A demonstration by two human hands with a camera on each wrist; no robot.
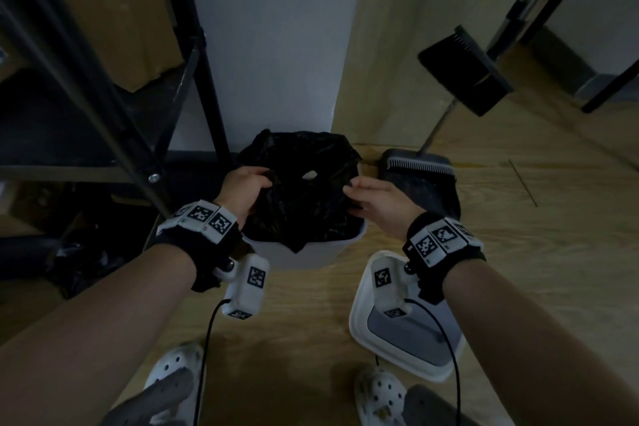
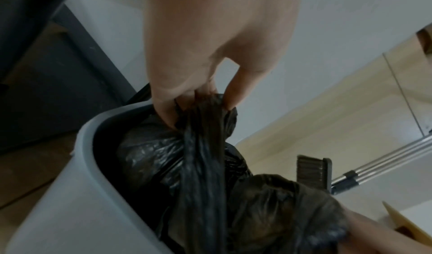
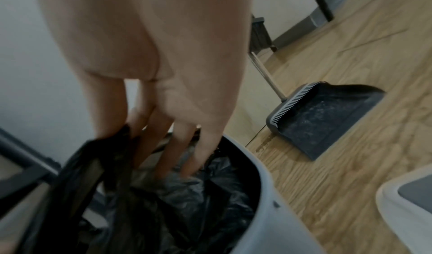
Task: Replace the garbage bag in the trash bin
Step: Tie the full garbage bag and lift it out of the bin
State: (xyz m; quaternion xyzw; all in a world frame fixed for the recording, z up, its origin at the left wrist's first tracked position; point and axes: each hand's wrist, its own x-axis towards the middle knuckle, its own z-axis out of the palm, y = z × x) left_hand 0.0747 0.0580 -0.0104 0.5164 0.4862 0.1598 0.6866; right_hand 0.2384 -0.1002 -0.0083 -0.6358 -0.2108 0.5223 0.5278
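A white trash bin (image 1: 311, 252) stands on the wooden floor against the wall, with a black garbage bag (image 1: 304, 194) inside it and rising above its rim. My left hand (image 1: 266, 180) grips a gathered bunch of the bag's top on the left side. In the left wrist view the thumb and fingers of that hand (image 2: 201, 101) pinch the twisted plastic above the bin's rim (image 2: 88, 147). My right hand (image 1: 352, 194) is at the bag's right side. In the right wrist view a strip of the bag (image 3: 112, 165) runs up between thumb and forefinger (image 3: 131, 134); the other fingers reach straight down into the bin (image 3: 264, 184).
The bin's white lid (image 1: 408, 349) lies on the floor to the right, near my feet. A grey dustpan (image 1: 422, 180) and a broom head (image 1: 466, 69) stand behind it. A black metal rack (image 1: 103, 86) with a cardboard box (image 1: 114, 21) is on the left, another black bag (image 1: 83, 263) beneath it.
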